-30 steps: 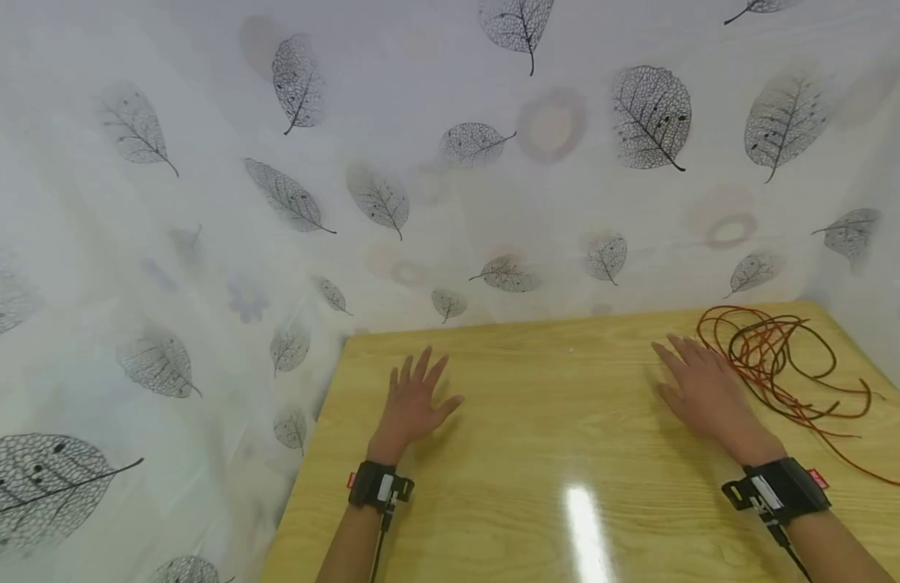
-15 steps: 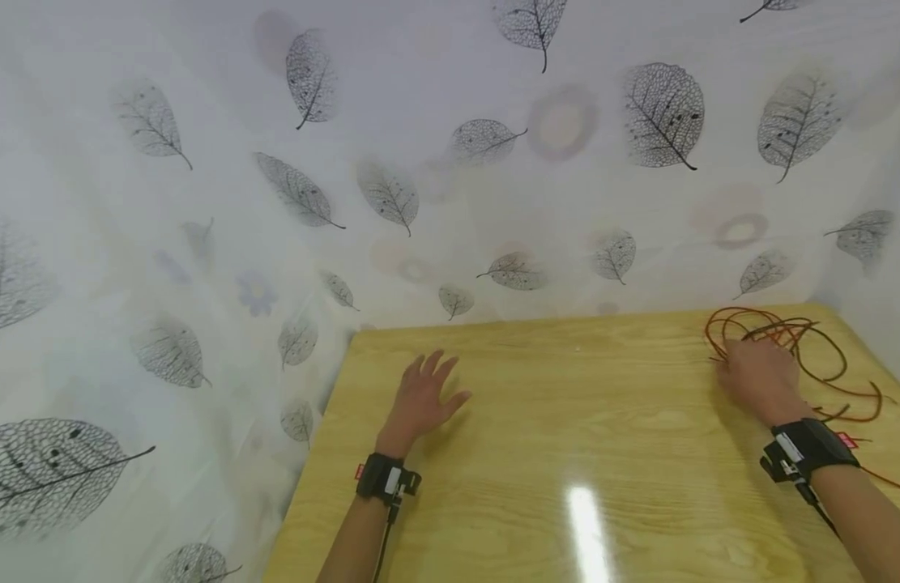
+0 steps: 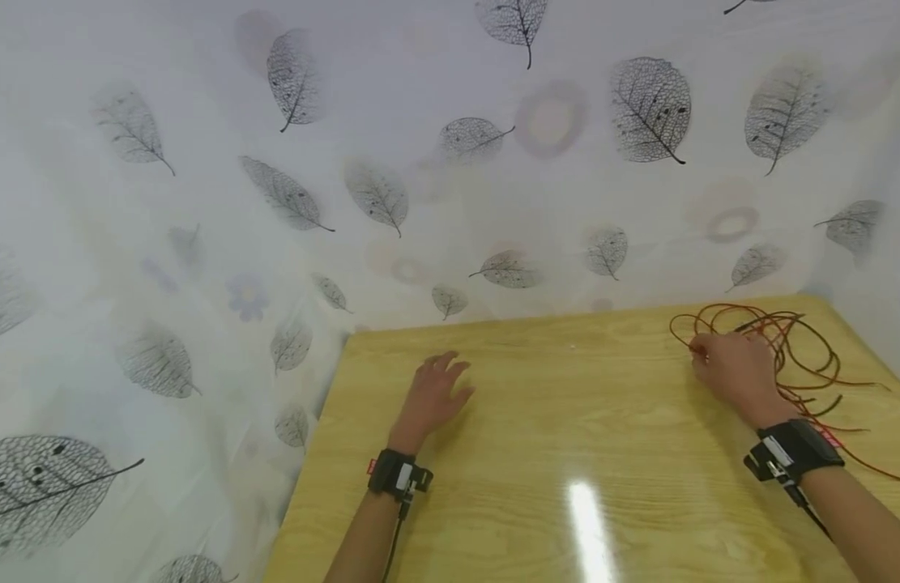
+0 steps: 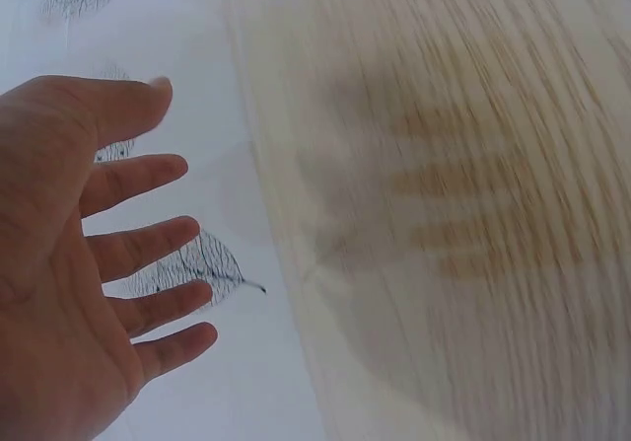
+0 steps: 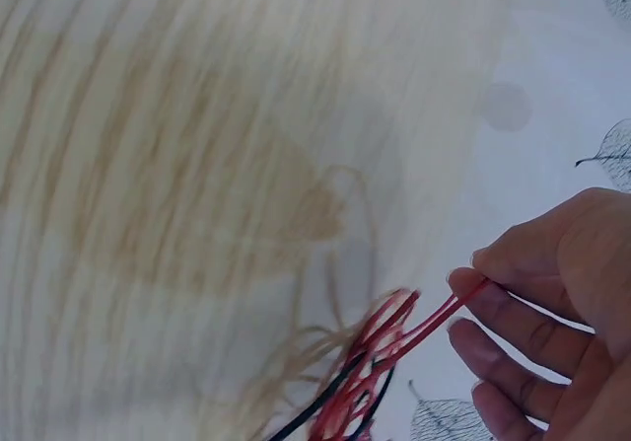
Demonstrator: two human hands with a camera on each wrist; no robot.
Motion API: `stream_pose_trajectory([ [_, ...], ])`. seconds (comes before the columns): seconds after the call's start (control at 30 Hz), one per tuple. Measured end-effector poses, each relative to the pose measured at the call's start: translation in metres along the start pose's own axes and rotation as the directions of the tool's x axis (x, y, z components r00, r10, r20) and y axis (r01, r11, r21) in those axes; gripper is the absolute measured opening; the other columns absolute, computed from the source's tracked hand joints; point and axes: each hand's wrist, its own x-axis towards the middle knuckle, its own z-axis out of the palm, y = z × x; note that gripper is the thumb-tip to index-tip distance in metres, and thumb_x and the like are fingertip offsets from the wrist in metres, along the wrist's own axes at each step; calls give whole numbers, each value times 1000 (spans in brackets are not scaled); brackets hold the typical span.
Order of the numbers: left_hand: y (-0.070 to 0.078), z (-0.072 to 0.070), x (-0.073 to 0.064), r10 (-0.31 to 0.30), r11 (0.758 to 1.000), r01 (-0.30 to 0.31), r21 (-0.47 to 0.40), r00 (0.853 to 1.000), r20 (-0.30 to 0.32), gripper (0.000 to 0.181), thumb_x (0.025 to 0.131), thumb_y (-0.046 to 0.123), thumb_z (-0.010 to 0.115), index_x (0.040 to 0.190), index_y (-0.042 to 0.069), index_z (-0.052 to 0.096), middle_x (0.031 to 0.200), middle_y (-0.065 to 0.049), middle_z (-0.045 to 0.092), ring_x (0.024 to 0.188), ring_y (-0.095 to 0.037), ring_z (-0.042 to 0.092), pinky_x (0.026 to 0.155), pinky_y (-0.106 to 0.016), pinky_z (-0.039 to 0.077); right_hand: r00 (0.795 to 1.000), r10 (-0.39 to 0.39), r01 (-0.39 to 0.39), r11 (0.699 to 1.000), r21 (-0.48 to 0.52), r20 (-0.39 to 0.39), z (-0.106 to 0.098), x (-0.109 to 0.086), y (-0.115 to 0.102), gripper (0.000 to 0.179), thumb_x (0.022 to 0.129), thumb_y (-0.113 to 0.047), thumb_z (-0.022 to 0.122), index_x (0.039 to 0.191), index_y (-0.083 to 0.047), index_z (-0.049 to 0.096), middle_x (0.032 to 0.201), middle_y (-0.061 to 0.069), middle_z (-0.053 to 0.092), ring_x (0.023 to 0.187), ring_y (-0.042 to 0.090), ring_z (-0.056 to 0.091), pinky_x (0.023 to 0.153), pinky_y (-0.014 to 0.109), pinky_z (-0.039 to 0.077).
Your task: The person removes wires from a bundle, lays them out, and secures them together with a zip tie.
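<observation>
A tangle of thin red cords (image 5: 370,362) and dark cord (image 5: 320,399) lies at the far right of the wooden table. My right hand (image 3: 737,372) pinches a red strand between thumb and index finger, its other fingers loosely bent. In the right wrist view, that strand runs from the fingertips down to the bundle. A red loop also spreads just left of the hand in the head view. My left hand (image 3: 429,398) hovers over the left part of the table, fingers spread and slightly bent, holding nothing.
Pale cloth (image 3: 435,65) printed with leaf skeletons hangs behind and to the left of the wooden table (image 3: 537,421). Each wrist wears a black strap with a camera and cable. Loose cord ends trail toward the table's right edge.
My right hand has gone right onto the cords, pinched a red strand and come back slightly left, pulling a loop leftward. My left hand has shifted slightly right, its fingers a bit more bent.
</observation>
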Motion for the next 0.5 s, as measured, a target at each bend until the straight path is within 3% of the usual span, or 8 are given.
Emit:
stream_pose_trajectory([
  [0.1, 14, 5, 11, 75, 997, -75, 3, 997, -15, 41, 101, 28, 67, 139, 13, 61, 151, -14, 50, 138, -37, 46, 111, -56, 40, 999, -43, 43, 998, 56, -4, -1, -1, -18, 15, 88, -6, 75, 102, -2, 77, 65, 7, 67, 38, 9, 33, 38, 27, 20],
  [0.3, 69, 12, 36, 215, 977, -215, -17, 976, 29, 58, 102, 23, 65, 155, 17, 43, 152, -6, 51, 138, -26, 50, 115, -45, 40, 990, -134, 125, 971, 202, 32, 3, 1, -63, 24, 93, -8, 72, 117, -8, 75, 84, 2, 74, 57, 7, 56, 42, 23, 32],
  [0.4, 97, 17, 46, 274, 962, -274, -16, 959, 73, 60, 104, 23, 63, 159, 21, 38, 136, -4, 65, 119, -20, 63, 104, -37, 50, 985, -158, 136, 959, 248, 68, 4, 4, -87, 30, 94, -8, 72, 123, -10, 74, 87, -1, 73, 65, 8, 60, 46, 23, 37],
  [0.5, 115, 23, 53, 295, 955, -292, -41, 948, 121, 45, 106, 26, 59, 151, 21, 51, 121, 1, 72, 103, -14, 68, 89, -28, 54, 982, -156, 117, 948, 296, 111, 5, 4, -110, 35, 94, -9, 73, 129, -10, 70, 90, -1, 73, 70, 9, 63, 48, 23, 40],
])
